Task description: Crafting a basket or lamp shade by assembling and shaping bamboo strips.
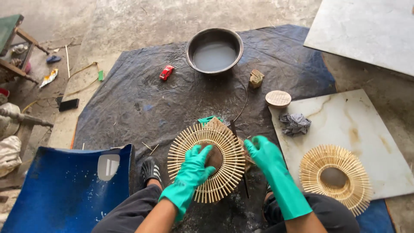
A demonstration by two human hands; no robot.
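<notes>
The bamboo-stick ring (206, 167) lies on the dark tarp (142, 103); left hand (196, 166) presses flat on its centre, fingers spread, while right hand (264, 153) curls over its right rim.

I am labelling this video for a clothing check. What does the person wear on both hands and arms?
Both the left hand and the right hand wear long teal-green rubber gloves that cover the fingers and reach partway up the forearm. Above the cuffs the arms are bare, with no sleeves visible.

A concrete floor (142, 21) carries a dark tarp (146, 103). On the tarp lie a metal basin (214, 50), a red toy car (166, 72), a wooden disc (278, 99) and a bamboo ring (206, 163). A marble tile (345, 129) lies beside them.
</notes>
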